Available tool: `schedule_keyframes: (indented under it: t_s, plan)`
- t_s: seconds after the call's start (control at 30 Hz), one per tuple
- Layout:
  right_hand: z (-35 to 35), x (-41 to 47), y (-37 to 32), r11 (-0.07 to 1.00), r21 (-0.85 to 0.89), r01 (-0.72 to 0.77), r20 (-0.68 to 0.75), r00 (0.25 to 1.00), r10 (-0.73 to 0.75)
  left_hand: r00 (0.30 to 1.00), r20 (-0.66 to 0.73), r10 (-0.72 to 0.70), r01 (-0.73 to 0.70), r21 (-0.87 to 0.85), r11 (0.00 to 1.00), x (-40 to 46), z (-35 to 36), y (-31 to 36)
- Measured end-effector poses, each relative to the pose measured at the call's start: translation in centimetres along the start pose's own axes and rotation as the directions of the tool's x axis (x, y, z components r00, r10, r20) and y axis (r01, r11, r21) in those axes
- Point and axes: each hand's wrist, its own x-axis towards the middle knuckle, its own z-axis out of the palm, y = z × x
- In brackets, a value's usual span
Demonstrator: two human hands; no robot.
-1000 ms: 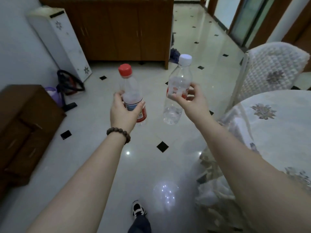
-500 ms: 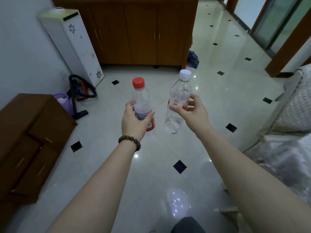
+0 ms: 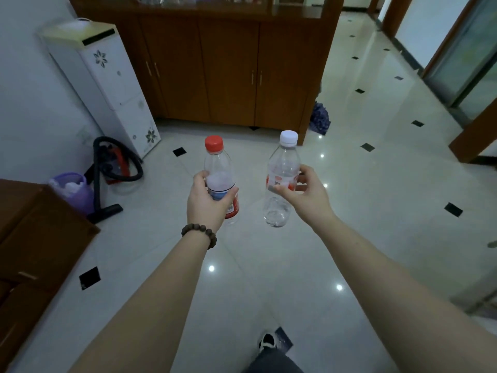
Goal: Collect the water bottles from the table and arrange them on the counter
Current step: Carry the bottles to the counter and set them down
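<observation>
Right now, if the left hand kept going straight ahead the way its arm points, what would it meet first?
Probably the wooden cabinet. The left hand, gripping the red-capped bottle, has only open floor before it; depth is uncertain.

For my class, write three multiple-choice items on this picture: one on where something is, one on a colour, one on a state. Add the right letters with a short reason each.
1. Where is the vacuum cleaner?
A. On the floor by the white dispenser
B. On the wooden cabinet
C. In the hands

2. What colour is the cap of the bottle in the left hand?
A. White
B. Red
C. Blue

3. How is the white-capped bottle held?
A. Lying flat
B. Upside down
C. Upright, cap on

Answers: 1 A, it sits low beside the dispenser. 2 B, the red-capped bottle is there. 3 C, the right hand holds it cap up.
</observation>
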Motion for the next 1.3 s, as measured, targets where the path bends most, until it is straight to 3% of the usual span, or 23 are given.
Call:
schedule_keyframes:
  t_s: [0.3,0.6,0.87,1.3]
  plan:
    - [2.6,18.8,-1.0,1.0,-0.02,0.003,0.104,0.995,-0.001,0.994,-0.077,-0.074,0.073,-0.008,0.997,15.6,6.0,0.6]
    - [11.6,36.3,0.2,1.0,-0.026,0.006,0.167,0.986,-0.002,0.983,-0.129,-0.128,0.128,-0.004,0.992,33.1,9.0,-2.7]
    - [19.6,53.7,-4.4,0.999,-0.028,0.026,0.183,0.983,-0.021,0.983,-0.117,-0.139,0.145,0.04,0.989,52.4,9.8,-3.2]
    - [26.0,77.2,-8.1,0.995,0.026,0.1,0.187,0.977,-0.103,0.991,-0.082,-0.103,0.104,0.005,0.995,76.7,14.3,-4.4]
